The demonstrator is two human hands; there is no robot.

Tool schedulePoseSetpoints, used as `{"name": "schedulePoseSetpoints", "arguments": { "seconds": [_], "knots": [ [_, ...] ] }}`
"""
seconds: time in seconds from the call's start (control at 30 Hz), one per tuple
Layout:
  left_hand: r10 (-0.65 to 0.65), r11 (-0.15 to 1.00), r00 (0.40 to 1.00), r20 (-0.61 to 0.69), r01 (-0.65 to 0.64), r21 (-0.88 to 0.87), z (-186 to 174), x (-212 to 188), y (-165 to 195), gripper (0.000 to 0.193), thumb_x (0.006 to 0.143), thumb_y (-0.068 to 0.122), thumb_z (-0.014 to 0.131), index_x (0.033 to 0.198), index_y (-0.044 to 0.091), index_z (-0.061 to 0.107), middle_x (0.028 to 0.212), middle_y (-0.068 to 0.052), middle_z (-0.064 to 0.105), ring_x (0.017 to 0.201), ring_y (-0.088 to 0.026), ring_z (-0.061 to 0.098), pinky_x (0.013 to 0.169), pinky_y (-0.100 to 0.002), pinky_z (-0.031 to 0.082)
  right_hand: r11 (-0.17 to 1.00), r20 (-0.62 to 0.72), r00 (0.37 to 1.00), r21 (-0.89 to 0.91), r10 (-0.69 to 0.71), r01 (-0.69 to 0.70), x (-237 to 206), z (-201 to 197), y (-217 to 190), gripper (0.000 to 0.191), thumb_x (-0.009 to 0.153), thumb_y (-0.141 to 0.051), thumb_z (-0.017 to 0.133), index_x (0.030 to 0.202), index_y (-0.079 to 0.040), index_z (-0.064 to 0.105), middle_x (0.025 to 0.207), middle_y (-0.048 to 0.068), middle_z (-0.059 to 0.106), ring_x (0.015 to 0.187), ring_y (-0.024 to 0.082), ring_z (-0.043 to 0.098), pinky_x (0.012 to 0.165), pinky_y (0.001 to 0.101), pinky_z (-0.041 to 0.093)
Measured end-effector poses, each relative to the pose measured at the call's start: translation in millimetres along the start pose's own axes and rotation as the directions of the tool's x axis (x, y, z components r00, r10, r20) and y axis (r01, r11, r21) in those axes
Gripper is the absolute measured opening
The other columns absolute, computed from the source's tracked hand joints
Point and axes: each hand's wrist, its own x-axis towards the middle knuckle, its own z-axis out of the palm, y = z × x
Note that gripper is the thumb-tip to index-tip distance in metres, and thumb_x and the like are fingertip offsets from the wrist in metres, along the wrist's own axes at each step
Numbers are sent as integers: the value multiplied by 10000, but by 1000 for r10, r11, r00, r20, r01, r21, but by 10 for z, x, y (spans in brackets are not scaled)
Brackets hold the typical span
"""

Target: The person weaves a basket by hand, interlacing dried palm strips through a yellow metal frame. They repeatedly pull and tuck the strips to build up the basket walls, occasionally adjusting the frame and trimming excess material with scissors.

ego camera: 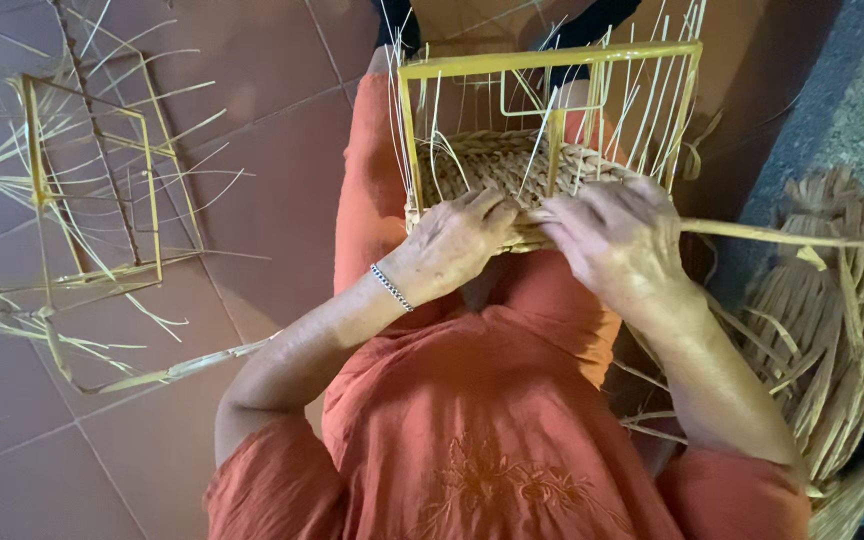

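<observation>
A half-woven basket (500,160) on a yellow metal frame (552,58) rests on my lap, with thin pale stakes standing up around it. My left hand (457,240), a beaded bracelet at its wrist, presses on the woven near edge of the basket. My right hand (617,235) grips a flat straw strand (792,236) at that same edge; the strand runs off to the right. The fingertips of both hands meet at the weave.
A second yellow wire frame (92,190) with loose stakes stands on the reddish tile floor (252,230) at left. A bundle of dried straw (842,330) lies at right beside a grey stone ledge (852,90). My orange garment fills the lower middle.
</observation>
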Motion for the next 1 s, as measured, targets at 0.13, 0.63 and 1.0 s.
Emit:
{"name": "schedulePoseSetpoints", "arguments": {
  "seconds": [0.13,0.63,1.0],
  "knots": [
    [-109,992,969,221,91,91,87,-19,-109,114,985,56,631,1061,-15,585,972,-158,605,814,-269,660,662,-396,562,941,-356,912,-329,-203,81,52,-24,-79,231,904,-308,852,1051,-176,730,945,-5,657,888,190,607,922,438,450],
    [-557,724,827,-78,437,-533,-55,-45,-29,458,956,40,709,1309,55,418,894,-126,737,617,-288,702,537,-403,522,292,224,773,835,594,-466,-89,820,31,247,976,-52,663,1223,-58,673,1056,115,771,597,114,720,449,238,544],
    [-465,729,885,1,384,-567,-63,-12,-42,187,900,20,727,1071,48,655,913,-121,739,792,-273,754,679,-352,593,951,-364,925,233,-107,202,-24,549,-347,230,800,45,777,1018,-19,749,980,90,684,909,254,645,805,360,581]
  ]
}}
